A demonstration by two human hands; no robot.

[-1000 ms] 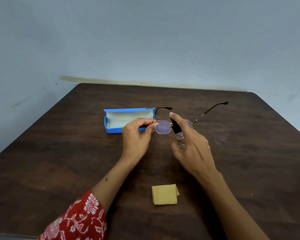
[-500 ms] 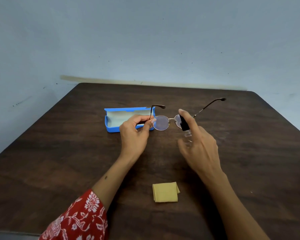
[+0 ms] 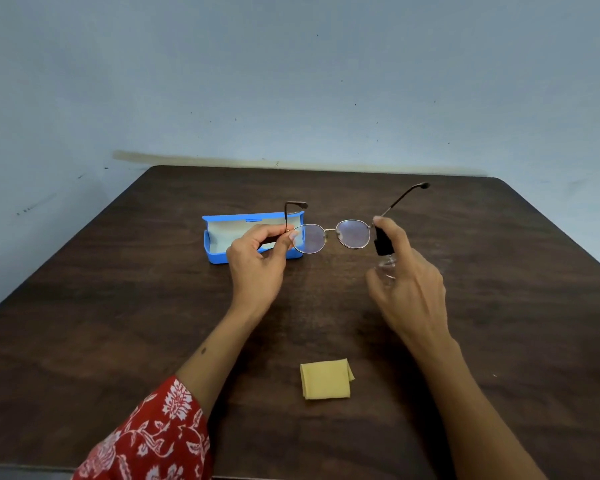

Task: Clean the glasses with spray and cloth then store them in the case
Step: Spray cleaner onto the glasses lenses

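A pale blue-grey wall fills the upper half of the view, with a faded brownish streak where it meets the far edge of the surface, a dark brown wooden top with rounded far corners. The person's two forearms reach in from the bottom, the left one coming out of a red sleeve printed with white flowers. The blue case lies open on the surface to the left of centre, its pale lining facing up and its lid standing up along the far side; the left hand hides part of its right end. The left hand is raised above the surface, its thumb and forefinger pinching the glasses at the left hinge, the other fingers curled loosely underneath. The glasses are held up in the air between the two hands, lenses toward the camera, both temple arms unfolded and pointing away toward the wall. The right hand grips a small clear spray bottle with a black nozzle, the forefinger resting on top of the nozzle, which sits just beside the right lens. A folded yellow cloth lies flat on the surface nearer the person, between the forearms and apart from both hands.
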